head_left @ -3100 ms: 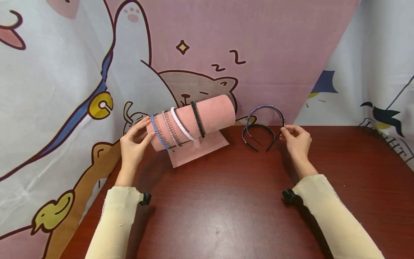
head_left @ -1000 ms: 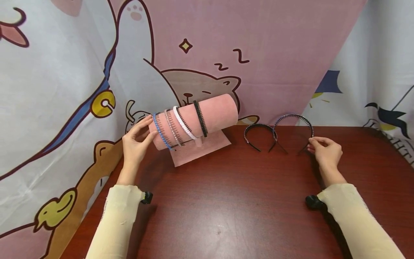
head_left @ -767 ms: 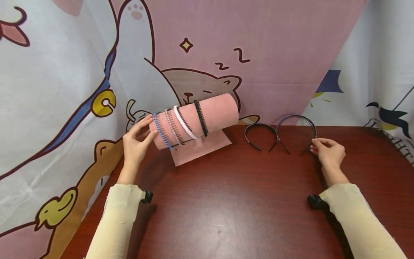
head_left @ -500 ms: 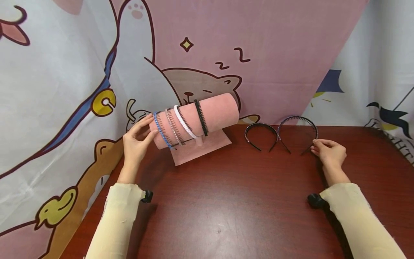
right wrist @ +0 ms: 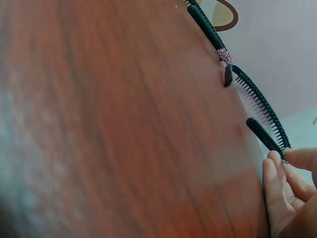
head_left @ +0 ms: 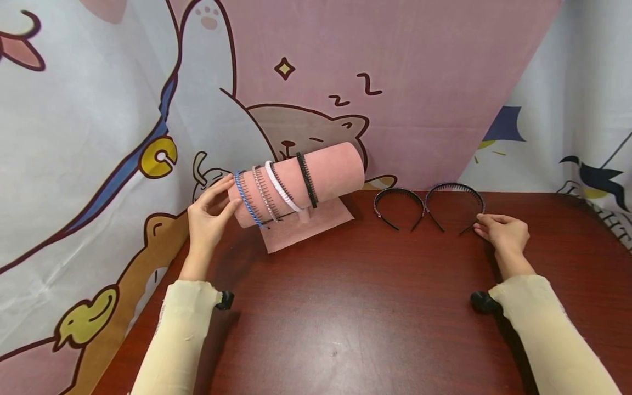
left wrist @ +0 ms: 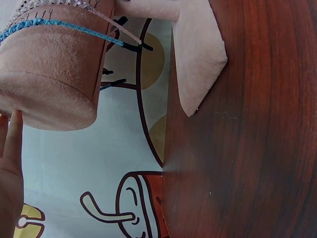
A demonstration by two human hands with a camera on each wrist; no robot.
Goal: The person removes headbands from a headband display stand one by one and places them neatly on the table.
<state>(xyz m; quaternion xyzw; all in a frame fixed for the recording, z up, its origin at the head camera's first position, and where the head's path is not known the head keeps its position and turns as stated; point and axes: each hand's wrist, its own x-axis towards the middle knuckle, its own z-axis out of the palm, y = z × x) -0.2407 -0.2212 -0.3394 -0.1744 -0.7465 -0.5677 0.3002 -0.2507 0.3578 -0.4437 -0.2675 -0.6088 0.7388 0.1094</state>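
My left hand grips the near left end of a pink plush headband stand, a tilted roll on a flat base. Blue, pinkish sparkly, white and black toothed headbands sit around the roll. In the left wrist view fingertips press the roll's end. With thumb and fingers, my right hand pinches the right leg of a dark toothed headband, its tips down at the table. Another dark headband lies just left of it, their sides meeting.
The reddish-brown table reaches back to a cartoon-printed cloth backdrop. More of this cloth hangs along the left side. A black strap piece shows at the right cuff, and another at the left.
My right hand has moved the dark headband rightward from behind the other one, then lowered it so that its arch tips back. The left hand stays at the stand.
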